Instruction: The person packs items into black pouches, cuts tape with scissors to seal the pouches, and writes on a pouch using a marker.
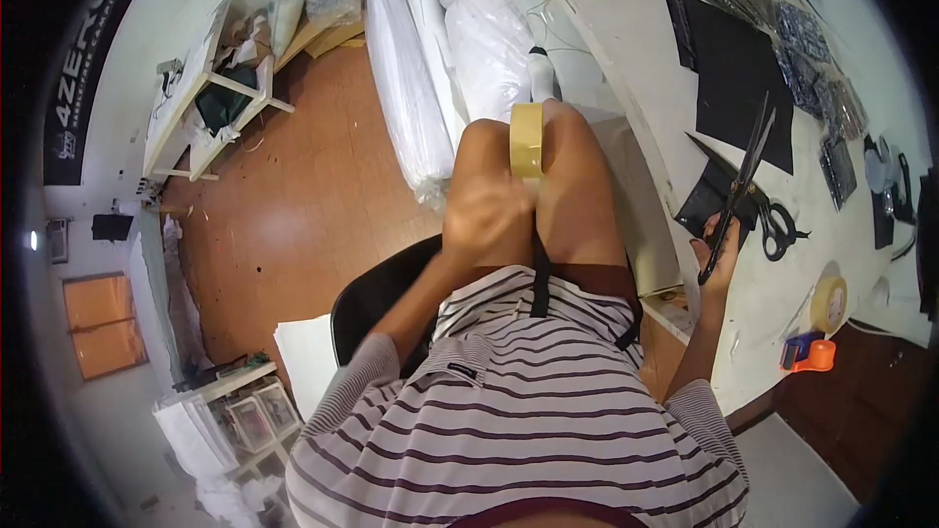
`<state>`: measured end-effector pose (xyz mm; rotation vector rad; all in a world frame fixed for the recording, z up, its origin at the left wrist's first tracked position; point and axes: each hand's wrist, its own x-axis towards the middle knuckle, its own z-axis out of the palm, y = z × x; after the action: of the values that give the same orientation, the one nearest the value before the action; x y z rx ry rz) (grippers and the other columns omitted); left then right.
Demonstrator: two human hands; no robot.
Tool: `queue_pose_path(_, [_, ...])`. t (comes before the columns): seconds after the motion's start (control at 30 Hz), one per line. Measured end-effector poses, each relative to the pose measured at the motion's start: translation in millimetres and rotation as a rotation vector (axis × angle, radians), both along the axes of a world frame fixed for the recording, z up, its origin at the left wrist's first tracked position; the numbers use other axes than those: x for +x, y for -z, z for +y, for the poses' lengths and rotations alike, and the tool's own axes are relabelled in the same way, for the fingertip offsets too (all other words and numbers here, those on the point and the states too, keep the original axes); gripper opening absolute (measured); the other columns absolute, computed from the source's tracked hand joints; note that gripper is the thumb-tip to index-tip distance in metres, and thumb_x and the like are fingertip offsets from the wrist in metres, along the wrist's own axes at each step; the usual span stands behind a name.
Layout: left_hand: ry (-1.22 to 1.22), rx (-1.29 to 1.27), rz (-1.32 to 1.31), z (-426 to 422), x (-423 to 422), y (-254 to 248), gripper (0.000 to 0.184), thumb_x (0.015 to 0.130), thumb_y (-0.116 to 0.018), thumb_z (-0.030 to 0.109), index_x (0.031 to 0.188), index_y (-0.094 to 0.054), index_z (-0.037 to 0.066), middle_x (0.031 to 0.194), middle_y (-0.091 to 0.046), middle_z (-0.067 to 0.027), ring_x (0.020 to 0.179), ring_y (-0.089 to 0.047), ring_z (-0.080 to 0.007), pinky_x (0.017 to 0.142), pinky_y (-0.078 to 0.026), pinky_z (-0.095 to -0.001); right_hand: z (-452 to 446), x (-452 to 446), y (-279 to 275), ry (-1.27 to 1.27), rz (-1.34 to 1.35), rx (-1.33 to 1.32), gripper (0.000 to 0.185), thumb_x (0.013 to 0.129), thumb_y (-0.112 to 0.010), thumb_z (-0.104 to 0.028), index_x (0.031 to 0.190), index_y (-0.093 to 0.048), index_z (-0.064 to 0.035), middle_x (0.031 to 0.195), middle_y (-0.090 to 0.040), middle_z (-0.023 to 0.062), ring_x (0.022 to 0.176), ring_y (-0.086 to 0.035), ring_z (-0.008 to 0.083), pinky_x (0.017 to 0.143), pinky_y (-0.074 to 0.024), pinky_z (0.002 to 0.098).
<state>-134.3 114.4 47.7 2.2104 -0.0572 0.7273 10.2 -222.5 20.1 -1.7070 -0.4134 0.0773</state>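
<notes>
A roll of yellowish packing tape (526, 140) is between my knees. Close below it, over my thigh, is my left hand (487, 212), smeared by motion, so its fingers do not show clearly. Whether it touches the tape I cannot make out. At the table's near edge my right hand (721, 246) is closed around the handle of large black scissors (745, 176), their blades pointing away from me and slightly apart. A second pair of black-handled scissors (778, 232) lies beside it, partly over a small black piece (706, 198).
On the white table (655, 68) lie a black sheet (740, 78), several plastic-wrapped packets (802, 68), another tape roll (828, 303) and an orange tape dispenser (812, 357). Plastic-wrapped rolls (406, 68) lie beyond my legs. A white shelf (210, 88) stands at the left.
</notes>
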Motion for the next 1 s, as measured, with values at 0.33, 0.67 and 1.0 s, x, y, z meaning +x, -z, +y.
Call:
queue_pose_path(0.33, [-0.019,-0.382,0.059,50.3,114.5,-55.2,0.012,0.078,-0.066,0.005,0.088,-0.073,0.005,0.093,-0.069,-0.0116,0.089,-0.065,-0.0183,0.083,-0.049,-0.0275,-10.7,9.8,-71.0,0.050,-0.337,-0.647,0.053,0.057,-0.086,-0.022,0.093,-0.053,-0.0018,0.085,-0.056,0.0095,0.076,-0.051,0.0285,0.069,-0.0422,0.0368])
queue_pose_path(0.67, [0.226,-0.570,0.164,80.9,124.9,-61.5,0.012,0.079,-0.066,0.003,0.089,-0.071,-0.002,0.096,-0.068,-0.0135,0.093,-0.064,-0.0185,0.085,-0.050,-0.0277,46.1,73.3,-69.1,-0.268,-0.712,-0.904,0.070,0.054,-0.080,-0.049,0.102,-0.057,-0.0027,0.093,-0.057,0.0121,0.090,-0.052,0.0324,0.085,-0.0386,0.0396])
queue_pose_path(1.0, [0.122,-0.690,0.121,97.6,111.7,-54.8,0.012,0.080,-0.065,0.000,0.090,-0.071,-0.002,0.098,-0.067,-0.0148,0.096,-0.063,-0.0207,0.089,-0.048,-0.0295,120.4,123.2,-60.3,-0.538,-0.831,-0.871,0.075,0.053,-0.073,-0.061,0.098,-0.058,-0.0031,0.090,-0.056,0.0087,0.087,-0.053,0.0273,0.078,-0.0370,0.0358])
